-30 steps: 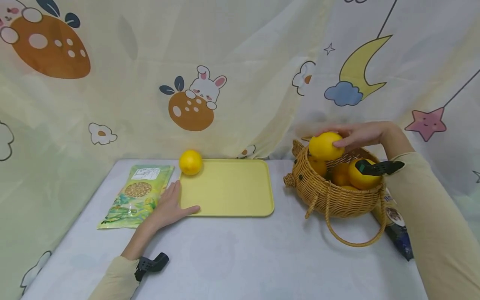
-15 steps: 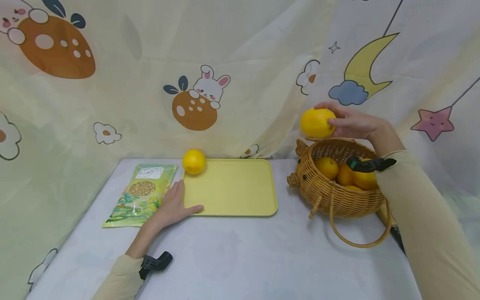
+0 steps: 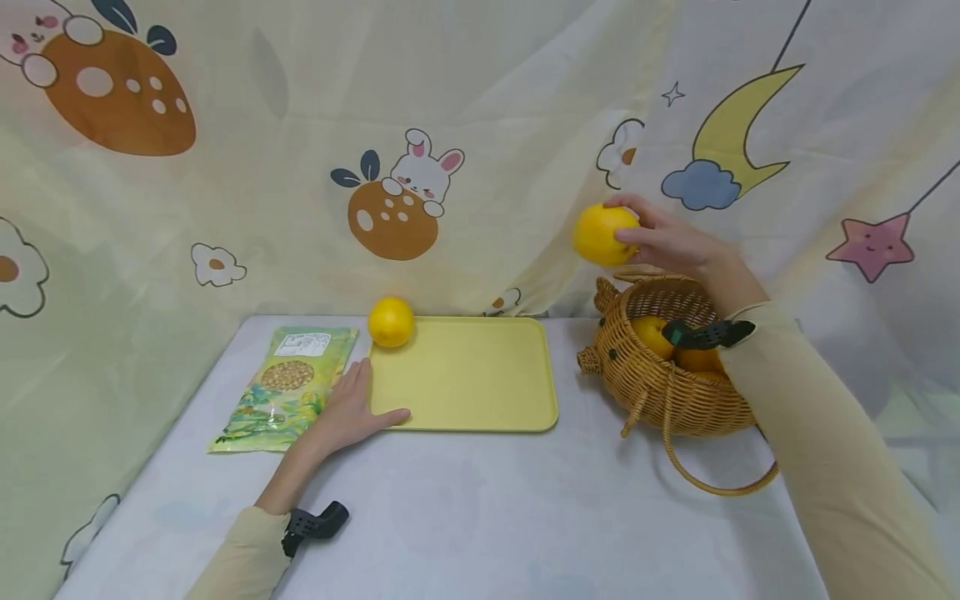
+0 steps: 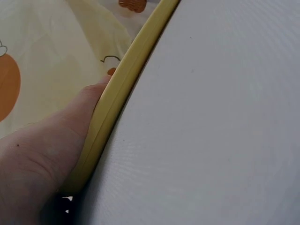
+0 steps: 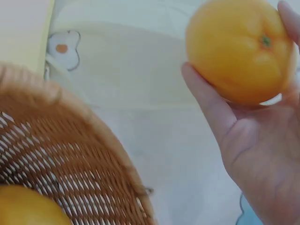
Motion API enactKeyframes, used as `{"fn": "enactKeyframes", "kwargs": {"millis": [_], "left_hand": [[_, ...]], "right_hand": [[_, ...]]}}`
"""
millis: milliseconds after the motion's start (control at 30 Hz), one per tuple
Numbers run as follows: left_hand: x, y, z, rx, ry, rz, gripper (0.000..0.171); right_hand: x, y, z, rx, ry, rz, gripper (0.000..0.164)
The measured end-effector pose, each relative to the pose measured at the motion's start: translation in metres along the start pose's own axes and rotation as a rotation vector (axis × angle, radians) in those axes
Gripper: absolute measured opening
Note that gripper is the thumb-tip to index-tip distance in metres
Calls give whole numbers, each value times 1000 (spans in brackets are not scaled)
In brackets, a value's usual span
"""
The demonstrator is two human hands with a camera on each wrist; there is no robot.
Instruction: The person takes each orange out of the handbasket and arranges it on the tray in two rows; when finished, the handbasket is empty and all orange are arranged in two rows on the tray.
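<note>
In the head view my right hand (image 3: 675,242) holds a yellow-orange orange (image 3: 597,236) in the air, just left of and above the wicker basket (image 3: 675,404). The right wrist view shows the thumb and fingers around this orange (image 5: 239,49), its green stem end visible. My left hand (image 3: 347,418) rests at the near left corner of a yellow tray (image 3: 480,375), fingers straight along its side and thumb along the front rim. Another orange (image 3: 392,322) sits at the tray's far left corner. More oranges (image 3: 651,335) lie in the basket, partly hidden by my right forearm.
A green and yellow printed bag (image 3: 281,392) lies left of the tray, close to my left hand. The basket's looped handle (image 3: 723,492) hangs down onto the white tabletop (image 3: 465,517). A patterned curtain (image 3: 510,125) rises right behind the table.
My right hand has lifted the orange up out of the basket and carried it left, past the basket's far left rim. My left hand stays at the tray corner.
</note>
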State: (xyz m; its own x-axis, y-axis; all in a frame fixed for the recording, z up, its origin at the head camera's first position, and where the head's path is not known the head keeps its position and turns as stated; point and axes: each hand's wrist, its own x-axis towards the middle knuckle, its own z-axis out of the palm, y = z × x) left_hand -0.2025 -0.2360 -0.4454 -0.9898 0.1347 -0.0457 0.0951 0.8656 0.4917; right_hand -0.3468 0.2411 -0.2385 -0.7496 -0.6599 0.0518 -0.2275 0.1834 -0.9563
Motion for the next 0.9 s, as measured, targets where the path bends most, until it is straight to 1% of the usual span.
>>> {"fn": "enactKeyframes", "kwargs": {"millis": [100, 167, 333, 433, 633, 733, 900], "left_hand": [[0, -1, 0, 6, 1, 1, 127], [0, 0, 0, 6, 2, 0, 127], [0, 0, -1, -2, 3, -2, 127], [1, 1, 0, -3, -1, -7, 128], [1, 1, 0, -12, -4, -15, 129], [1, 1, 1, -12, 4, -10, 128], [1, 0, 0, -8, 13, 4, 128]], "right_hand": [[10, 1, 8, -23, 34, -14, 39], [17, 1, 14, -40, 56, -7, 42], [33, 2, 29, -103, 122, 62, 54], [41, 2, 39, -137, 139, 110, 57], [55, 0, 59, -183, 181, 144, 58], [61, 0, 69, -182, 179, 162, 60], [69, 0, 85, -196, 137, 161, 60]]}}
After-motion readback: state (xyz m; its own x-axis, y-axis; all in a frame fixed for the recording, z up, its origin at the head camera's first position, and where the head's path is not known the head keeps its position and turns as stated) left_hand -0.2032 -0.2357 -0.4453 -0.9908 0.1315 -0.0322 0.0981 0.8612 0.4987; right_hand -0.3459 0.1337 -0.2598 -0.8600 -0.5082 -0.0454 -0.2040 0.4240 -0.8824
